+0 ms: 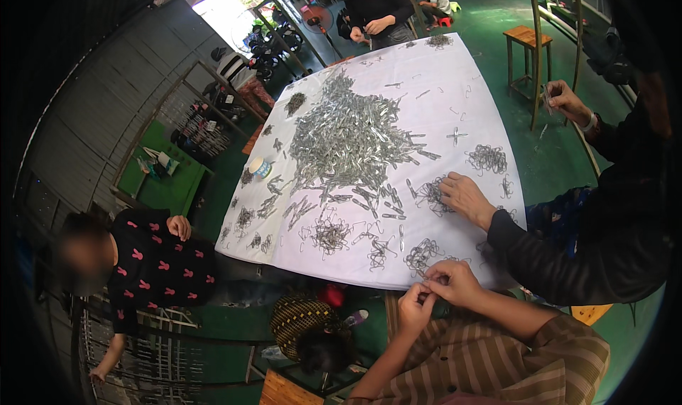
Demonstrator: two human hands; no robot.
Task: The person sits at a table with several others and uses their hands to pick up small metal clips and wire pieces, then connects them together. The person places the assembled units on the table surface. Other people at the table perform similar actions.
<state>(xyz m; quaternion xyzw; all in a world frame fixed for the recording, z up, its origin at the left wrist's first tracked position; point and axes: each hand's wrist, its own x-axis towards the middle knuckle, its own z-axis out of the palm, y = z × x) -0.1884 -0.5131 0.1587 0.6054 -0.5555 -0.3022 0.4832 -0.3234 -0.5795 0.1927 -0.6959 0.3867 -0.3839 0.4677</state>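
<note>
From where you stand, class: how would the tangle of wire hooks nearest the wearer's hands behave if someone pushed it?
The wire tangle would probably drag as one clump, since its thin loops look interlocked. It likely slides lightly over the white cloth. Loose strands at its edge may snag neighbouring clumps.

White cloth point(426, 78) over the bench, silver-grey metal clips point(348, 139) heaped on it, darker wire loops point(487, 158) beside. Brown-and-tan striped sleeves point(497, 355) at lower right. Black top with pink shapes point(160, 266) lower left. Green floor point(497, 14), upper right.
</note>
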